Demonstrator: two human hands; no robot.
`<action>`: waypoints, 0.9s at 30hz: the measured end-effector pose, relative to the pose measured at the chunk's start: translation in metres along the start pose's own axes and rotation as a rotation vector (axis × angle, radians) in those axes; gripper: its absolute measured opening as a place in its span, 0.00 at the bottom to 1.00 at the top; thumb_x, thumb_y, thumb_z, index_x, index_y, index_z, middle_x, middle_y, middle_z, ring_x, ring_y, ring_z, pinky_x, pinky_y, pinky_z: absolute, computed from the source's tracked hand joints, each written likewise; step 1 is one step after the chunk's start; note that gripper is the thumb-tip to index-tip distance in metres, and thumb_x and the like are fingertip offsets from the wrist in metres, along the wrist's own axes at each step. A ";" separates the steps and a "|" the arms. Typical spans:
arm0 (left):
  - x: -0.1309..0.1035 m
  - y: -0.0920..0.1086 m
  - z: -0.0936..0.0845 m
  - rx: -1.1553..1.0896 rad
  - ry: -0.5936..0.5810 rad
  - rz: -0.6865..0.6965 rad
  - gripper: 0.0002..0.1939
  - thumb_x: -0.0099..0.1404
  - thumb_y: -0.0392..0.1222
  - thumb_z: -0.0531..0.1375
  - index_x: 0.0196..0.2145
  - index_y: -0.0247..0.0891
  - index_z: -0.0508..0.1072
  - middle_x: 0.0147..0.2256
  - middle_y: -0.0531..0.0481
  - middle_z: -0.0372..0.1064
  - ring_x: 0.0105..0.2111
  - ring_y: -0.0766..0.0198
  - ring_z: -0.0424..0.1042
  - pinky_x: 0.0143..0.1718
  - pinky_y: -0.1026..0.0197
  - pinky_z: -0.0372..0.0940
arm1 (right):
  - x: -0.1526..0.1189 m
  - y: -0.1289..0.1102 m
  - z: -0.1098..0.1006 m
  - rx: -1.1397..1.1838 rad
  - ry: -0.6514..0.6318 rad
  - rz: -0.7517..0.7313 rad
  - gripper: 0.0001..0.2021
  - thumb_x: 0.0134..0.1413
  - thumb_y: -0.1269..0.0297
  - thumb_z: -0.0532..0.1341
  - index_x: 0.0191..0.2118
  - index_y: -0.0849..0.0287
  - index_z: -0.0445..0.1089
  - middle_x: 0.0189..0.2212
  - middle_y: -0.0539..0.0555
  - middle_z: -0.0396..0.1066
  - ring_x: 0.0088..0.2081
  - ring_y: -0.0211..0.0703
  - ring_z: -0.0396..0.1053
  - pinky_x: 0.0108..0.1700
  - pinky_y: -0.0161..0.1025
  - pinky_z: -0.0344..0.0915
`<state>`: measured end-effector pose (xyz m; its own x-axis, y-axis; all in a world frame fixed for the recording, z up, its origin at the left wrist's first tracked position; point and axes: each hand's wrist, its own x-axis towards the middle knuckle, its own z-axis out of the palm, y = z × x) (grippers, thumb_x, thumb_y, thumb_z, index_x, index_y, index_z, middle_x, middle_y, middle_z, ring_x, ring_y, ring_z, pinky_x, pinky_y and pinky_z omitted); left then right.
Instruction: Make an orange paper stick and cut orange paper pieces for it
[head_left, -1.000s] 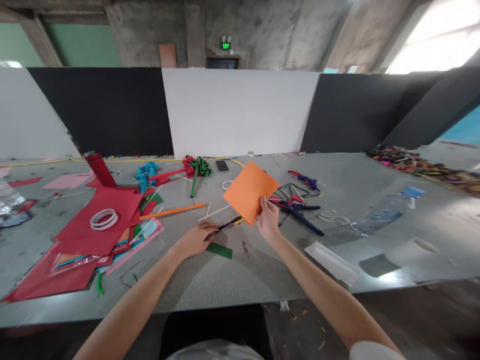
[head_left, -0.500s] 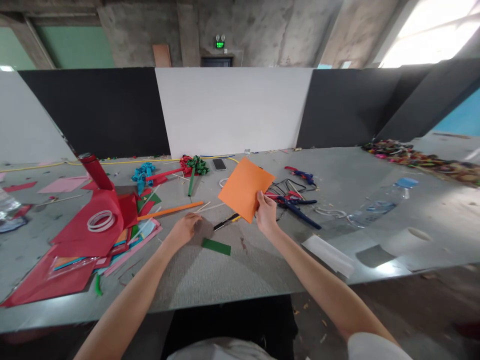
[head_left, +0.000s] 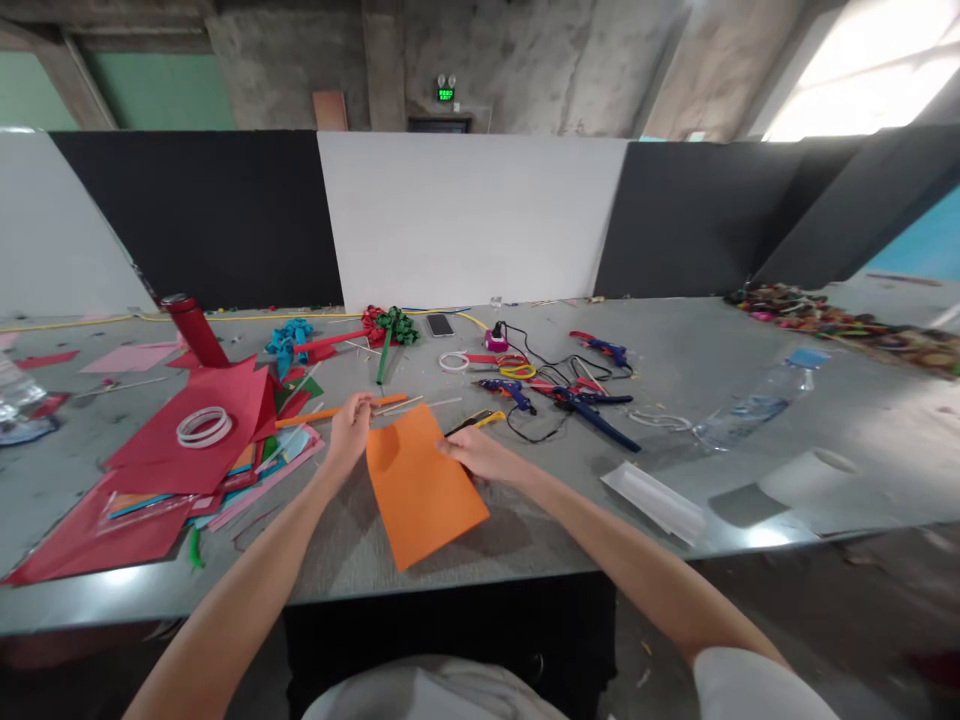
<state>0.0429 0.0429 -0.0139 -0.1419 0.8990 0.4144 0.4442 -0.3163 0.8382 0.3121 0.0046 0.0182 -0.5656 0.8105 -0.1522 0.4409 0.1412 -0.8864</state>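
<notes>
An orange sheet of paper (head_left: 424, 490) hangs at a slant over the near middle of the table. My right hand (head_left: 476, 452) is closed on its right edge, thumb on top. Beside the sheet's upper left corner is my left hand (head_left: 351, 430), its fingers pinched together; what they hold, if anything, I cannot make out. Just behind the left fingers lie an orange paper stick (head_left: 307, 417) and thin pale sticks (head_left: 399, 405). A yellow-handled cutter (head_left: 487, 418) is partly covered behind my right hand.
Left are red paper sheets (head_left: 161, 450) with white tape rolls (head_left: 204, 427) on them, and a red flask (head_left: 195, 330). Ribbon flowers (head_left: 394, 328) and a phone (head_left: 440, 325) lie farther back. Glue guns (head_left: 510, 393), blue-handled pliers (head_left: 600, 415), a bottle (head_left: 757, 405) and a paper roll (head_left: 806, 478) are right.
My right hand has brought the orange paper down, left and nearer to me, covering where the green strip lay. My left hand has moved slightly left and up.
</notes>
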 end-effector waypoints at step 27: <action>-0.019 0.015 0.011 0.545 -0.488 0.537 0.19 0.72 0.44 0.55 0.59 0.41 0.67 0.55 0.40 0.69 0.60 0.51 0.63 0.62 0.44 0.60 | -0.114 0.029 0.009 -1.009 0.260 0.142 0.21 0.70 0.52 0.50 0.62 0.47 0.68 0.39 0.59 0.81 0.38 0.56 0.80 0.35 0.41 0.69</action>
<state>0.0622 0.0247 -0.0130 0.5409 0.7397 0.4004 0.7170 -0.6543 0.2402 0.3834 -0.0888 0.0061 -0.3485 0.9371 -0.0219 0.9352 0.3461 -0.0745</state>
